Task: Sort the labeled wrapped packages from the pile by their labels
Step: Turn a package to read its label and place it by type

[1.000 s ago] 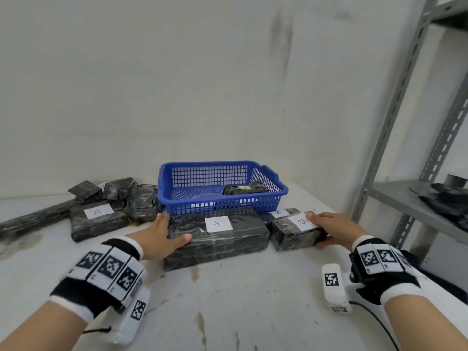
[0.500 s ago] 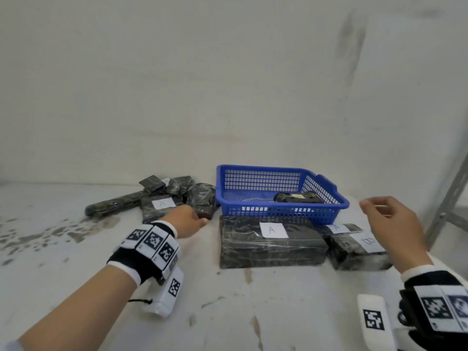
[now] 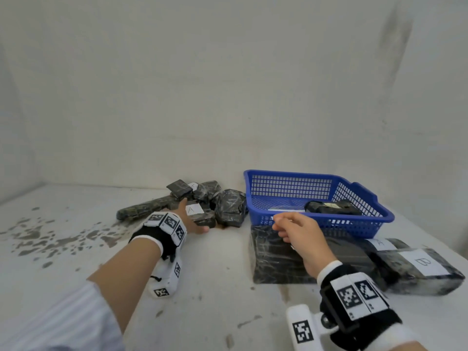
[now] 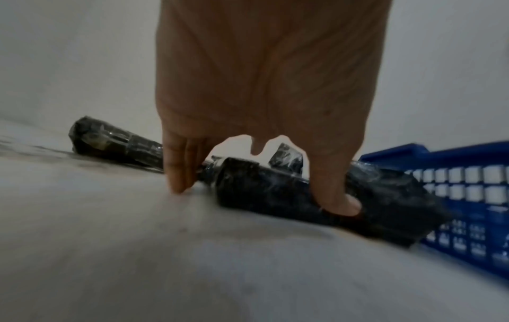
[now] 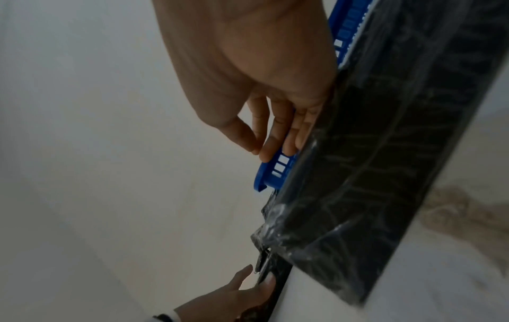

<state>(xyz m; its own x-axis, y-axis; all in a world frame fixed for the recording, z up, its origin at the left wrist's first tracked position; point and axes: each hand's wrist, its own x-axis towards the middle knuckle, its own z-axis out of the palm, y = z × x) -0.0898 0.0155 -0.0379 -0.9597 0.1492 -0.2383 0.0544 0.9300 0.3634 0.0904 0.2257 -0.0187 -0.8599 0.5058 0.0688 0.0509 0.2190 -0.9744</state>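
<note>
The left hand (image 3: 191,219) grips the "A" package (image 3: 200,214) in the pile, thumb and fingers clasping its sides. The right hand (image 3: 295,235), fingers loosely curled and holding nothing, hovers over the large package (image 3: 273,259), just before the blue basket (image 3: 367,219).

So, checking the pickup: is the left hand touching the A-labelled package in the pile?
Touching. The left wrist view shows the left hand with its thumb pressed on the package.

Packages (image 3: 229,207) seen wrapped in glossy, crinkled clear film over black; labels (image 3: 423,262) of matt white paper. Basket (image 3: 291,184) noted as blue plastic lattice, slight sheen. Tabletop (image 3: 202,287) matt white, stained and scuffed toward 9 o'clock.
</note>
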